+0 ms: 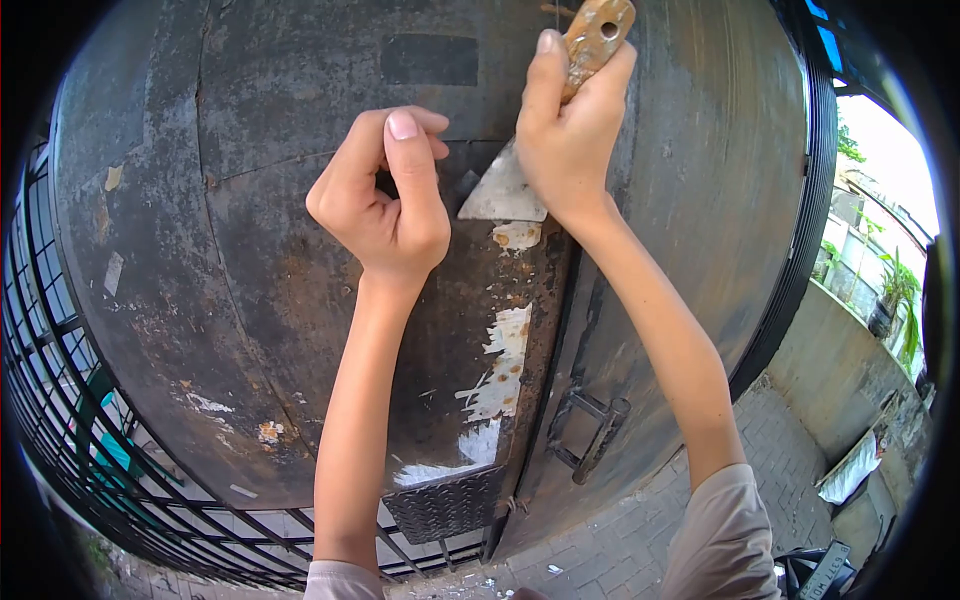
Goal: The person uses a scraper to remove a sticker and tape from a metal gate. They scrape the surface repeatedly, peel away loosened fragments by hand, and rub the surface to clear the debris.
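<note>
At a weathered metal gate (270,270), you hold a paint scraper (503,190) in your right grip (572,160), which is clasped round the speckled wooden handle (592,62). The handle's holed end sticks out on the far side of your fist. The scraper sits just left of the gate's seam, its flared blade pointing left and near; whether its edge meets the metal cannot be told from this angle. Just left of the blade, your left grip (385,200) is loosely clenched, thumb toward you. Ragged white patches (507,370) mark the surface on the near side of the blade, leading to a black textured plate (450,505). A bar-shaped pull handle (600,440) stands right of the seam. Paving (630,540) spreads at the near side, and a leafy plant (897,285) hangs far right.
</note>
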The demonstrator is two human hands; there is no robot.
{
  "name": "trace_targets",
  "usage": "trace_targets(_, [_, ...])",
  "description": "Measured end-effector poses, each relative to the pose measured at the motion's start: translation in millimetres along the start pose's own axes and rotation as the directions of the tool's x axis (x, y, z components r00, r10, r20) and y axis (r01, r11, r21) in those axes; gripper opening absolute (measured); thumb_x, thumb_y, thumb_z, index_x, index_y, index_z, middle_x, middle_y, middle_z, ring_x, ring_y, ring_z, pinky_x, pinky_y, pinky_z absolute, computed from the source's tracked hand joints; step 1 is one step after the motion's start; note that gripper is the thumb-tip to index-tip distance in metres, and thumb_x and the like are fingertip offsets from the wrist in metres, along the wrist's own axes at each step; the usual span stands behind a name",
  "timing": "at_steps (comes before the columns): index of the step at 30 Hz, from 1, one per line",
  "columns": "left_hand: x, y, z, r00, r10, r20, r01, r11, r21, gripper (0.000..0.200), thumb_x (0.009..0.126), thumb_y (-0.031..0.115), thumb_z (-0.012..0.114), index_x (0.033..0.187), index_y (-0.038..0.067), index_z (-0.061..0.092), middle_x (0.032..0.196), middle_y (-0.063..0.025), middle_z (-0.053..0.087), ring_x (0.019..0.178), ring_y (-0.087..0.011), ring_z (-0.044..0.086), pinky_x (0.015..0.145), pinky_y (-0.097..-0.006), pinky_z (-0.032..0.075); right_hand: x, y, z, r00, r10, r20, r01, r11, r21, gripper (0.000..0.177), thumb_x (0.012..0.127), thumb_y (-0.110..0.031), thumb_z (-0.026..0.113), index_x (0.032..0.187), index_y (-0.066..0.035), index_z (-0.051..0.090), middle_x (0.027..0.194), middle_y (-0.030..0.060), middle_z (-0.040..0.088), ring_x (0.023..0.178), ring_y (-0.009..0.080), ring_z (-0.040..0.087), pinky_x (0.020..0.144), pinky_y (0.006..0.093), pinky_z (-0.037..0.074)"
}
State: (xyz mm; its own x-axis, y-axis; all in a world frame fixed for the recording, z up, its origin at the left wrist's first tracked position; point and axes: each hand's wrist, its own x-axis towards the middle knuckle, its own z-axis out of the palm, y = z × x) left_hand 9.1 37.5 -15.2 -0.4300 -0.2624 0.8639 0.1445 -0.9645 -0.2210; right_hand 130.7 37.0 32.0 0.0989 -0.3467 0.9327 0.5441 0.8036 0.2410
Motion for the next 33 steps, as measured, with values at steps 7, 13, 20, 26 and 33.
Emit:
trace_targets(7, [0.4, -2.0, -0.1, 1.0, 0.002, -0.009, -0.002, 1.0, -0.017, 0.023, 0.088, 0.007, 0.048, 0.071, -0.001, 0.062, 0.054, -0.0035, 0.057, 0.047, -0.0051, 0.05, 0.043, -0.0182, 0.034, -0.3, -3.7, 0.4, 0.999, 0.028, -0.016, -0.027, 0.999, 0.018, 0.024, 0.092, -0.018, 0.051, 0.099, 0.002, 0.039, 0.072, 0.0038, 0.049, 0.058, 0.0069, 0.046, 0.052, 0.0235, 0.04])
trace_targets(13, [1.3, -0.2, -0.9, 1.0, 0.008, -0.006, -0.008, 1.0, 0.001, 0.024, 0.088, 0.007, 0.048, 0.071, -0.001, 0.062, 0.054, -0.0033, 0.057, 0.046, -0.0051, 0.05, 0.042, -0.018, 0.034, -5.4, -7.3, 3.6, 0.989, -0.142, 0.042, 0.143, 0.989, -0.031, 0.027, 0.09, -0.013, 0.054, 0.094, 0.002, 0.031, 0.056, 0.0098, 0.052, 0.046, 0.0173, 0.057, 0.042, 0.0279, 0.041])
trace_targets(20, [-0.1, -2.1, 2.2, 1.0, 0.013, -0.021, -0.014, 1.0, -0.013, 0.024, 0.089, 0.008, 0.048, 0.071, -0.001, 0.062, 0.052, -0.003, 0.056, 0.046, -0.0046, 0.048, 0.043, -0.018, 0.034, -11.0, -11.7, 4.4, 0.996, -0.069, 0.05, 0.067, 0.996, 0.054, 0.019, 0.094, -0.016, 0.049, 0.096, -0.001, 0.038, 0.066, -0.0009, 0.046, 0.054, 0.0039, 0.044, 0.049, 0.0198, 0.038])
trace_targets(26, [-0.3, -2.0, 0.4, 1.0, 0.006, -0.003, -0.006, 1.0, 0.01, 0.023, 0.088, 0.008, 0.049, 0.071, 0.0, 0.062, 0.053, -0.0029, 0.057, 0.046, -0.0044, 0.049, 0.043, -0.0179, 0.033, -8.8, -9.4, 1.7, 0.983, -0.177, 0.043, 0.179, 0.983, -0.032, 0.029, 0.09, -0.015, 0.055, 0.097, 0.002, 0.032, 0.058, 0.0102, 0.053, 0.048, 0.0181, 0.058, 0.044, 0.0285, 0.042])
trace_targets(33, [0.9, -1.9, 0.8, 1.0, 0.012, -0.008, -0.012, 1.0, -0.002, 0.024, 0.088, 0.008, 0.049, 0.071, 0.0, 0.062, 0.053, -0.0027, 0.057, 0.046, -0.0045, 0.049, 0.042, -0.0177, 0.033, -9.8, -7.0, 1.3, 0.996, -0.079, 0.029, 0.079, 0.997, -0.014, 0.03, 0.09, -0.015, 0.054, 0.099, 0.003, 0.033, 0.058, 0.0109, 0.054, 0.048, 0.0175, 0.057, 0.043, 0.0294, 0.042])
